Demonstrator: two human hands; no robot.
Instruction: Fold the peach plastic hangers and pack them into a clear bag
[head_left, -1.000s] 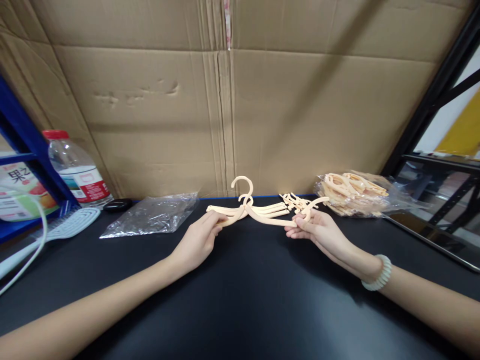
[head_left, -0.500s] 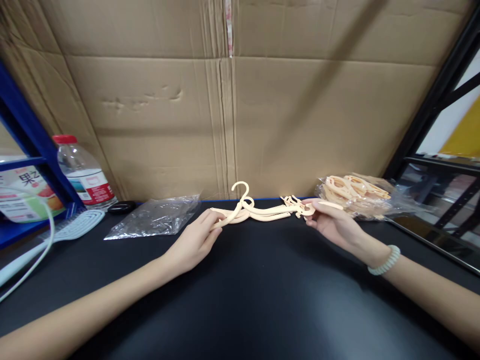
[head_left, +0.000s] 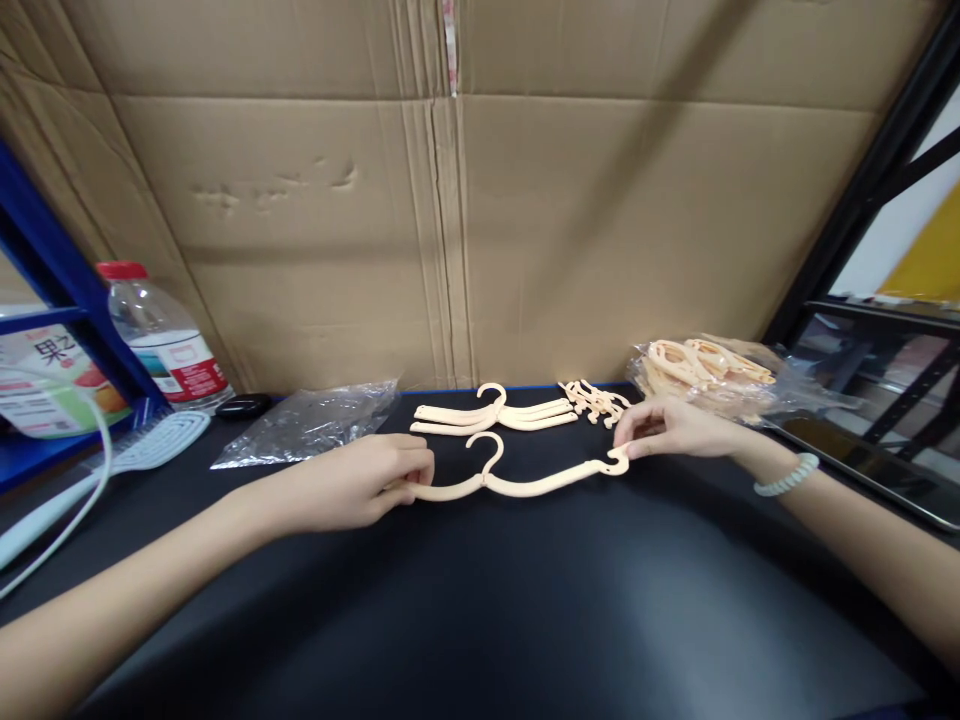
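The left hand grips one end of a hanger, the right hand pinching its hooked other end; it spans between them (slim, pale peach, curled hook mid-length), nearer than the grouped hangers.

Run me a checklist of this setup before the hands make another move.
1. Left hand gripping the left end of the front hanger: ok.
2. Right hand pinching the curved end piece: ok.
3. End piece fully joined to the front hanger: cannot tell.
4. Rear hangers out of both hands' grip: ok.
5. Left hand off the plastic bag: cannot tell, they overlap in view.
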